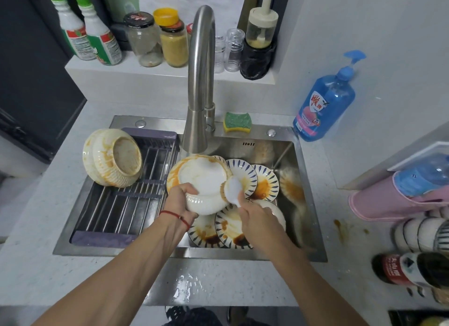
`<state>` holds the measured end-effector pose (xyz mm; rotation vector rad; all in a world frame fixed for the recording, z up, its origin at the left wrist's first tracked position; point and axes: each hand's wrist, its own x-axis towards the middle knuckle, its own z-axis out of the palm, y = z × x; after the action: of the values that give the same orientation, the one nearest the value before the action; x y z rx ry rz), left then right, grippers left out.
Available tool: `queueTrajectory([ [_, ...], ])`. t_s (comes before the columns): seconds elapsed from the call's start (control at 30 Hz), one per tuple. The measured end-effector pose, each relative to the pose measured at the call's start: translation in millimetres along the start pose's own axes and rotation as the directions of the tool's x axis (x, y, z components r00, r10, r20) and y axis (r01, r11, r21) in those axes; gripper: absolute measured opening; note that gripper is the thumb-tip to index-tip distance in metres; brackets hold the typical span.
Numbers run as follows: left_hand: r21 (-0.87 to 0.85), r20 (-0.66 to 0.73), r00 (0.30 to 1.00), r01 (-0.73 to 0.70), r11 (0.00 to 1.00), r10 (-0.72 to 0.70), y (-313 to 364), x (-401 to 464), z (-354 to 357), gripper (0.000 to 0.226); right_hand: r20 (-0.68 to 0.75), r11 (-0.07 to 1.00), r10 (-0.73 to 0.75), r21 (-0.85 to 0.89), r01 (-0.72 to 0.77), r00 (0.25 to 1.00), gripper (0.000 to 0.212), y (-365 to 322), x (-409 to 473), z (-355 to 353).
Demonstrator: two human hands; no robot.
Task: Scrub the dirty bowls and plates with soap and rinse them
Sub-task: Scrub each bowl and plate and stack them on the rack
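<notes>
My left hand (179, 200) grips a white ribbed bowl (202, 177) by its near rim and holds it tilted under the faucet (201, 82); orange sauce stains its left rim. My right hand (255, 218) holds a small white blurred piece (232, 188), spoon-like, against the bowl's right edge. Below lie several dirty plates with blue leaf rims and brown sauce (266, 186) in the sink (308, 204). Two stained ribbed bowls (111, 158) lean stacked on the drying rack (126, 204). A green and yellow sponge (237, 122) lies on the sink's back ledge.
A blue dish soap pump bottle (323, 106) stands at the sink's back right. Jars and bottles line the shelf (155, 70) behind the faucet. Stacked bowls (422, 233), a dark bottle (408, 269) and pink gloves (388, 201) crowd the right counter. Water pools on the front counter (187, 284).
</notes>
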<state>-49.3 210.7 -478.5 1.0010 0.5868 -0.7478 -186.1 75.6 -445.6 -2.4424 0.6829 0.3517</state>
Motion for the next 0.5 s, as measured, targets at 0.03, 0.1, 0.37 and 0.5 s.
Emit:
queueTrajectory([
  [0.03,-0.005,0.001,1.0,-0.003,1.0,0.003,-1,-1,3,0.043,-0.029,1.0,0.029,0.003,-0.029,0.999,0.054,2,2,0],
  [0.1,-0.039,-0.006,1.0,-0.009,0.999,0.008,-4,0,5,0.05,-0.038,0.999,0.044,0.0,-0.044,0.998,0.056,-2,1,2],
  [0.37,-0.121,-0.037,0.999,0.013,0.993,-0.018,-11,1,17,0.052,-0.052,0.993,-0.027,-0.118,0.021,0.998,0.071,-12,-12,10],
  [0.5,-0.156,-0.03,0.999,0.036,0.987,-0.041,-12,1,21,0.06,-0.087,0.988,-0.016,-0.156,0.002,0.996,0.074,-4,-8,6],
])
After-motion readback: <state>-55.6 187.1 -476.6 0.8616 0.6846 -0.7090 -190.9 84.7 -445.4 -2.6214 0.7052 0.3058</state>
